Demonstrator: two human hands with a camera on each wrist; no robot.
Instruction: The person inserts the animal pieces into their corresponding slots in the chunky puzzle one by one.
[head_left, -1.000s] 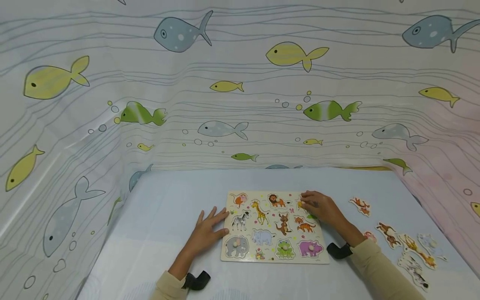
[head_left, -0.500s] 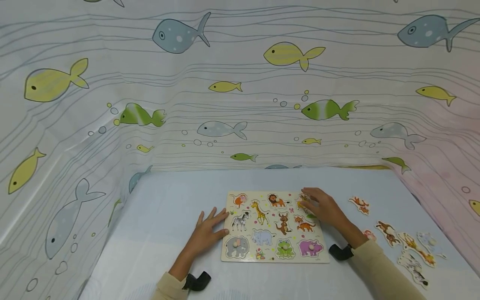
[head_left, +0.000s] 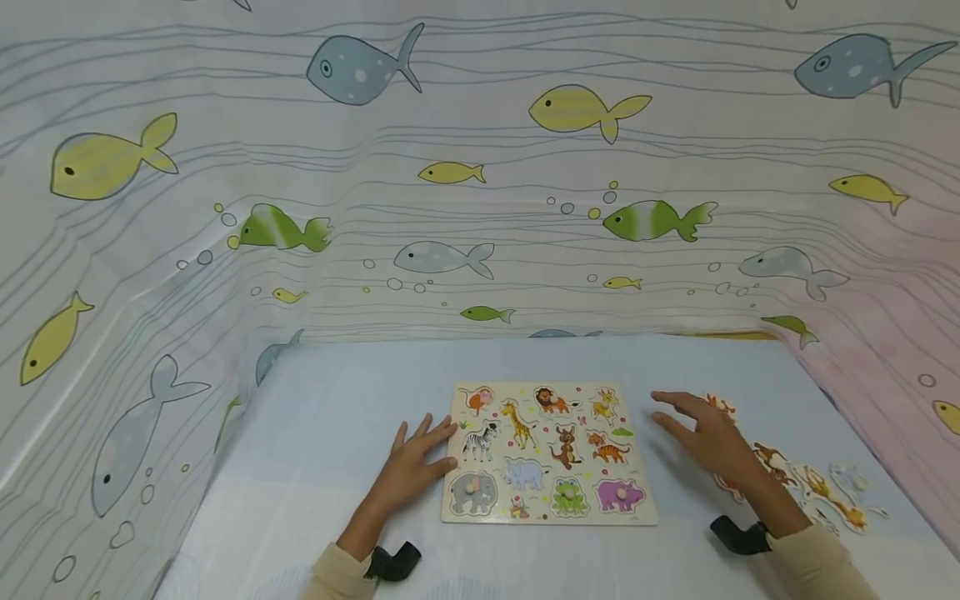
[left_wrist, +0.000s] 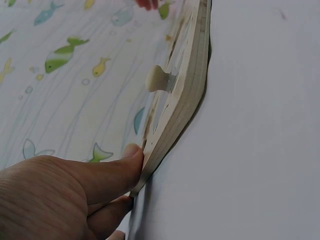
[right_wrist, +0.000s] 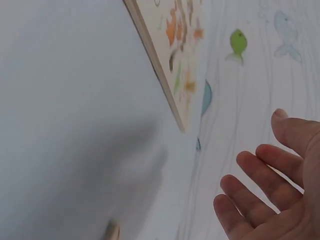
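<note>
A wooden animal puzzle board [head_left: 540, 508] lies flat on the table. Knobbed pieces sit in it along the near row: an elephant [head_left: 472, 494], a frog [head_left: 570, 497] and a hippo [head_left: 620, 495]. My left hand [head_left: 411, 468] touches the board's left edge, its fingers spread and fairly straight. In the left wrist view, thumb and fingertip meet the board's edge, with a pale knob [left_wrist: 157, 79] beyond. My right hand [head_left: 708, 437] is off the board's right side, holding nothing, with fingers extended and apart. It partly hides the loose pieces behind it.
Loose animal pieces lie on the table at the right, among them a giraffe piece [head_left: 832, 498], a bluish-grey piece [head_left: 855, 479] and a brown piece [head_left: 772, 461]. Fish-patterned sheeting [head_left: 480, 208] rises behind the table and along both sides.
My right hand has left the board's upper right corner and moved right, towards the loose pieces, uncovering the deer-like animal there. The left hand stays at the left edge.
</note>
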